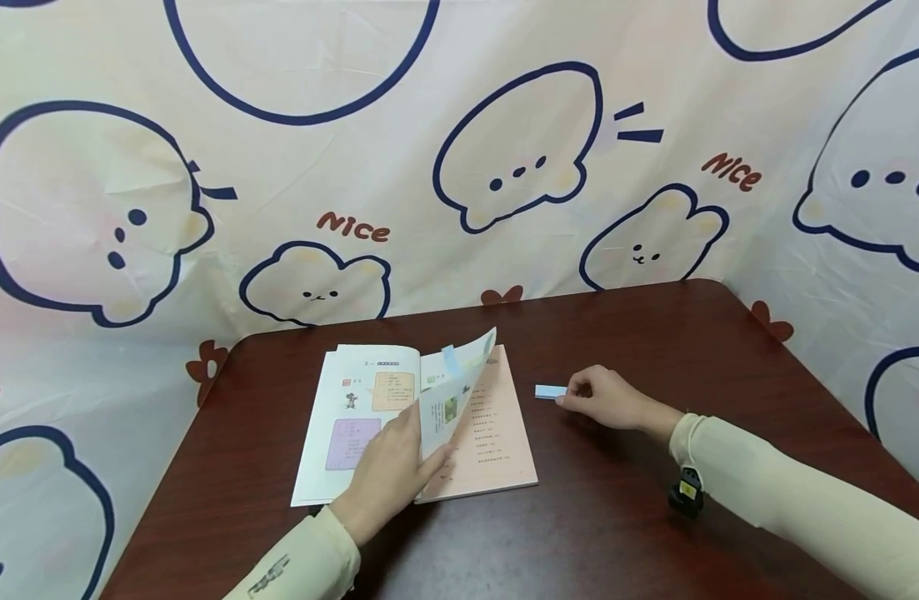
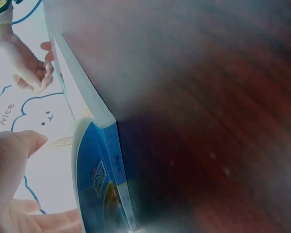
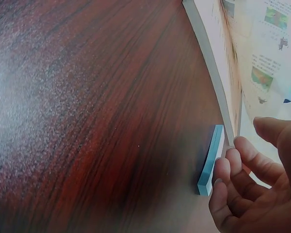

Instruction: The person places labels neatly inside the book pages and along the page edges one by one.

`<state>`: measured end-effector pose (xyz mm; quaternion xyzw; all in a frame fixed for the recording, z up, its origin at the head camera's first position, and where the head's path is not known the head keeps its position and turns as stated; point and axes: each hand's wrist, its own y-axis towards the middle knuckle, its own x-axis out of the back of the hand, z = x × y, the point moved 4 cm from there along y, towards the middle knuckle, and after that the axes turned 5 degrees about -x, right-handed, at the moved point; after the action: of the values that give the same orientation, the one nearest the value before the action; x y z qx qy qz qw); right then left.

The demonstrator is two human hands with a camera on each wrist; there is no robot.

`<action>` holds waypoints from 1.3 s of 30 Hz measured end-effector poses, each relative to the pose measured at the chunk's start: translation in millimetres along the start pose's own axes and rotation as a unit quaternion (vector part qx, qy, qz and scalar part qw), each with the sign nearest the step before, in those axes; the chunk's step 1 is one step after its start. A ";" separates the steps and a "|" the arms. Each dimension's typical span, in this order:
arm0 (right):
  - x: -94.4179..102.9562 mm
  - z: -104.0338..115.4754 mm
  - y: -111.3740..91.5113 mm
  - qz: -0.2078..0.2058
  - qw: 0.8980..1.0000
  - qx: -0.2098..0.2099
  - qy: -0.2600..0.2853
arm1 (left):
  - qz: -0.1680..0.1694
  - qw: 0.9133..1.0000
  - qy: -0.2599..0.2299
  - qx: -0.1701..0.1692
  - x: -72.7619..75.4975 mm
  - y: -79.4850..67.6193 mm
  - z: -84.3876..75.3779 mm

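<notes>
An open book (image 1: 496, 467) lies on the table, with one page (image 1: 438, 417) standing up from the middle. A light blue strip (image 1: 453, 363) is on the upper part of that page. My left hand (image 1: 390, 475) rests across the left page and the gutter, fingers extended, thumb beside the raised page's lower end. The left wrist view shows the book's blue cover (image 2: 94, 170) curving up beside the fingers. Right of the book lies a small light blue pad (image 1: 549, 392), resembling sticky notes. Loosely bent fingers of my right hand (image 1: 605, 398) are at its right end; the thumb stands apart.
The dark red-brown wooden table (image 1: 594, 517) has rounded far corners. A pale cartoon-printed cloth (image 1: 414, 167) hangs behind and along both sides. A small black device (image 1: 686, 493) is at the right wrist.
</notes>
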<state>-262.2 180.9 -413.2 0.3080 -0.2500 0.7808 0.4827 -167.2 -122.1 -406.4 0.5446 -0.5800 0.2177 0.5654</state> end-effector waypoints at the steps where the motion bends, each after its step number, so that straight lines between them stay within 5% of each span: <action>1: -0.1 0.2 0.1 0.000 1.000 0.000 0.000 | -0.007 1.000 -0.007 0.002 1.2 -0.2 1.2; 8: -0.1 0.5 -1.1 0.004 1.000 -0.006 -0.002 | -0.111 0.993 0.020 -0.042 13.6 -5.4 8.1; 13: 1.4 2.2 -1.8 0.000 1.000 -0.006 -0.006 | -0.208 0.964 0.123 -0.107 18.9 -11.6 9.7; 16: 1.5 3.4 -1.5 0.001 1.000 -0.005 -0.007 | -0.231 0.948 0.177 -0.129 19.5 -15.1 9.4; 22: 0.3 4.3 -0.8 0.005 1.000 -0.007 -0.007 | -0.156 0.944 0.246 -0.152 15.5 -16.0 4.9; 31: 2.2 6.5 -2.7 0.002 1.000 -0.004 -0.010 | 0.012 0.951 0.228 -0.210 4.5 -8.6 7.9; 39: 3.7 6.8 -3.3 0.005 1.000 -0.009 -0.012 | 0.144 0.960 0.204 -0.129 8.5 -7.6 13.4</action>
<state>-258.8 179.9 -405.5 0.3115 -0.2641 0.7775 0.4783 -164.2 -139.3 -405.1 0.3215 -0.5477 0.3270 0.6998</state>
